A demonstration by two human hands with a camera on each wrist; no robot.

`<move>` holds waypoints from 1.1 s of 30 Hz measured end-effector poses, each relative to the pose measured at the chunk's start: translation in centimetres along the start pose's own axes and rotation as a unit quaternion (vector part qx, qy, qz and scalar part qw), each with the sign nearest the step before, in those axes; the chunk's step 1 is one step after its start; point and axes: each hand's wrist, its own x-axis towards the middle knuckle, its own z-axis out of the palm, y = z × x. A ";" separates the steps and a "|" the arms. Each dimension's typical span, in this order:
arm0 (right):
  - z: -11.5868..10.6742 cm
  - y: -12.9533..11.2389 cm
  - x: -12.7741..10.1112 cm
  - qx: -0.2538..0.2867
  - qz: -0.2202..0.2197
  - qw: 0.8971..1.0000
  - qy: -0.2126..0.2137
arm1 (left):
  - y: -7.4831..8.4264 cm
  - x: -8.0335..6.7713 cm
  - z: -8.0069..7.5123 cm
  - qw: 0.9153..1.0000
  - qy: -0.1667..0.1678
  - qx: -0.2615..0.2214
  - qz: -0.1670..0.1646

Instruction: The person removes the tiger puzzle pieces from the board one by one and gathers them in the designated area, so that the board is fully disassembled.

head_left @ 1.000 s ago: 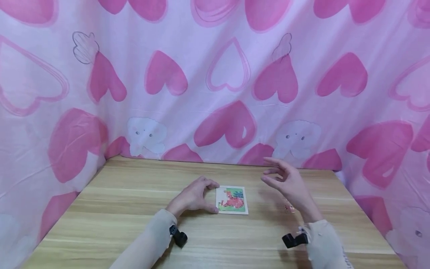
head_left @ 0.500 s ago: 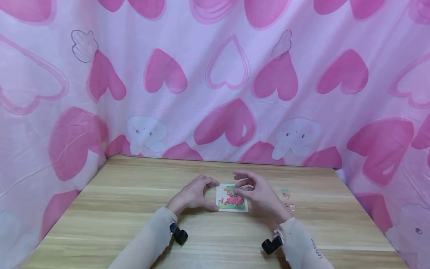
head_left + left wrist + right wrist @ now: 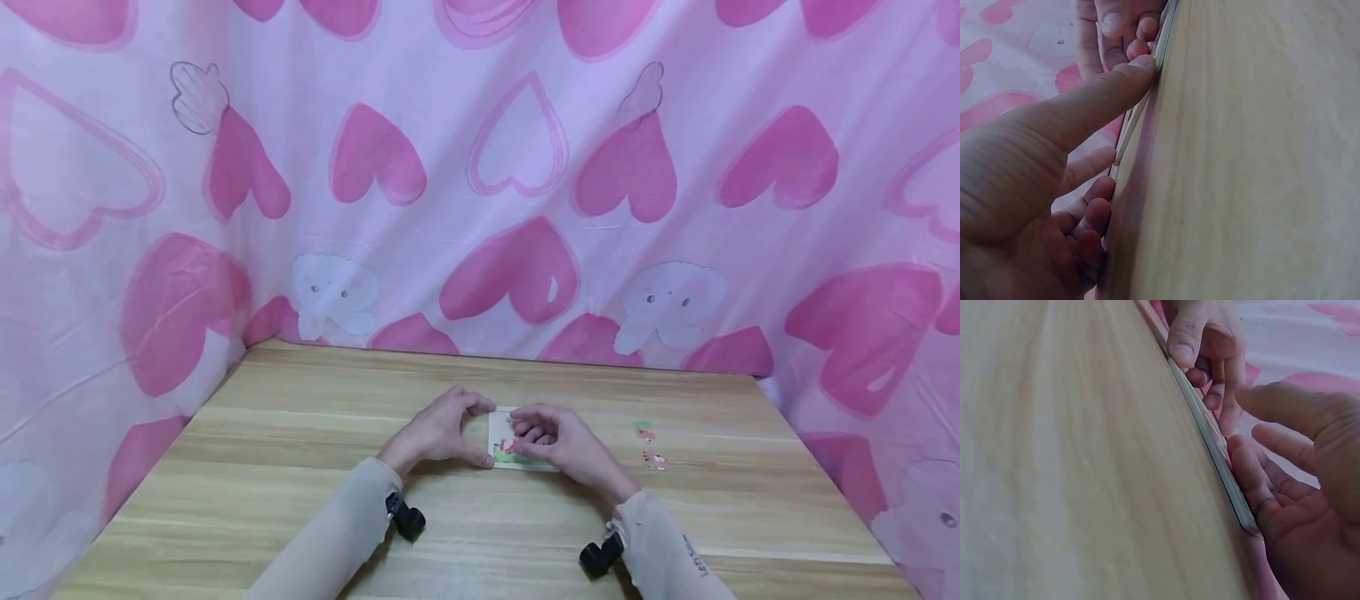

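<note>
Left hand (image 3: 437,429) and right hand (image 3: 570,446) meet at a small picture board (image 3: 500,427) on a wood-grain counter (image 3: 315,467).
The left thumb and a finger sit at the board's left corners; the right fingers bend over its right part. Two loose picture pieces (image 3: 653,461) lie farther right. Heart-patterned pink cloth (image 3: 390,242) hangs behind.

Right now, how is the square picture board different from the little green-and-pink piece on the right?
The picture board is square and much bigger; the green-and-pink piece is tiny. The picture board has a white rim; the piece shows none. The left hand holds the board's edge; no hand touches the piece. Both have green and pink on them.
</note>
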 end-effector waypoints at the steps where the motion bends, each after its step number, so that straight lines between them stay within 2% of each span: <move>1: 0.0 0.1 0.0 -0.002 0.003 1.000 0.004 | 0.1 0.1 0.0 1.000 0.000 -0.001 0.001; 6: 0.1 0.1 0.0 -0.019 0.012 1.000 0.021 | 0.3 0.4 -0.2 1.000 0.000 0.000 0.004; 18: 0.9 -0.6 -0.5 -0.118 -0.012 0.993 0.003 | 0.2 0.2 -0.1 1.000 -0.005 -0.001 0.004; 28: 1.3 -0.6 -0.4 -0.118 -0.013 0.993 0.002 | -0.1 0.0 -0.1 1.000 0.000 -0.002 0.003; 33: 1.4 -0.7 -0.5 -0.098 -0.018 0.995 -0.002 | -0.1 -0.1 0.0 1.000 0.002 -0.001 0.003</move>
